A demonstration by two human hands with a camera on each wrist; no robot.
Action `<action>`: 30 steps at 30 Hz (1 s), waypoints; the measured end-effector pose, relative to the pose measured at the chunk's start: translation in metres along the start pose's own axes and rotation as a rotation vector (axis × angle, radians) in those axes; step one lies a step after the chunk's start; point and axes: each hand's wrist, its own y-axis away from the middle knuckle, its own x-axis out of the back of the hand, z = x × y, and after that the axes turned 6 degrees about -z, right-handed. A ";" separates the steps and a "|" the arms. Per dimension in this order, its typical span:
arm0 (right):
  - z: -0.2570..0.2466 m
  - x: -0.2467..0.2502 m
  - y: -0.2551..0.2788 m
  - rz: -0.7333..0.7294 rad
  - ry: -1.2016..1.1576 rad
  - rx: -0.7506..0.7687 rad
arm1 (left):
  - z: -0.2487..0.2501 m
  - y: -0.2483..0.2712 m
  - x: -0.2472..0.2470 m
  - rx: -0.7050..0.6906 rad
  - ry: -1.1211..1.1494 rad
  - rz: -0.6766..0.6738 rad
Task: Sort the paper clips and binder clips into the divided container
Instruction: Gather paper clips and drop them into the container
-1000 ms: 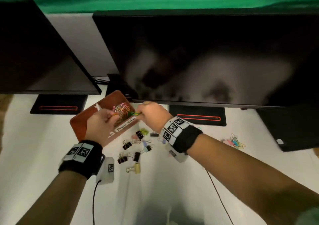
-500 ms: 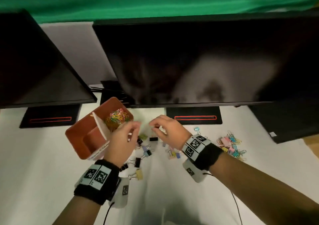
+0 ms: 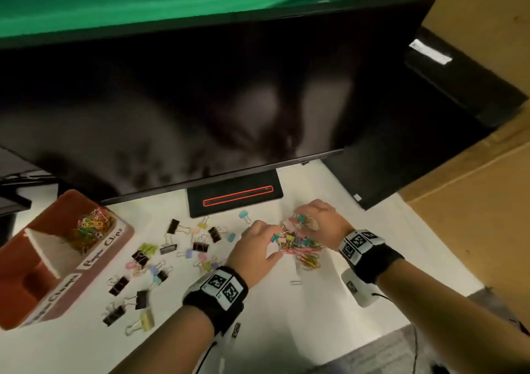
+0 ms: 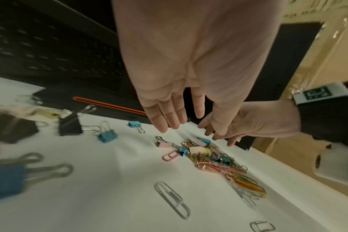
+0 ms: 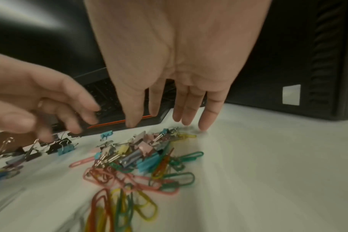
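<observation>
Both hands are held over a mixed pile (image 3: pixel 296 244) of paper clips and small binder clips on the white bench (image 3: pixel 344 302), to the right of the monitor stand (image 3: pixel 233 197). The left hand (image 3: pixel 256 246) is at the pile's left edge, its fingers (image 4: pixel 165 119) straight, slightly spread and pointed down above the clips; nothing is seen pinched between them. The right hand (image 3: pixel 319 221) is at the pile's far right edge, its fingers (image 5: pixel 207 113) likewise straight and loosely spread, the tips close to the bench; whether they touch the clips cannot be told, as the wrist view is blurred.

The pile's near end is made up of coloured paper clips (image 5: pixel 129 196), with pastel binder clips (image 5: pixel 141 149) heaped at its far end. A single silver paper clip (image 4: pixel 172 199) lies apart, nearer the person.

More binder clips (image 3: pixel 160 259), black and pastel, are scattered over the bench between the pile and the container (image 3: pixel 17 296). The red-brown container stands at the left; its far compartment, labelled "Paper Clips", holds coloured paper clips (image 3: pixel 90 227). The near compartment's contents are not shown clearly.
</observation>
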 end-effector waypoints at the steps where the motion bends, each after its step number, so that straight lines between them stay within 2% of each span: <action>1: 0.001 -0.001 -0.001 -0.037 -0.006 0.025 | 0.004 -0.008 -0.003 -0.006 -0.005 -0.008; 6: 0.006 -0.011 -0.009 -0.109 0.017 0.127 | 0.010 -0.033 -0.018 -0.001 -0.087 -0.106; 12: 0.005 -0.011 -0.017 -0.105 -0.004 0.158 | -0.001 -0.036 -0.022 0.037 0.006 -0.079; 24: 0.003 -0.004 -0.024 -0.044 0.014 0.201 | -0.021 -0.003 -0.005 0.159 0.240 0.177; 30: 0.001 0.015 -0.039 0.048 -0.030 0.125 | -0.036 0.020 0.001 0.274 0.249 0.173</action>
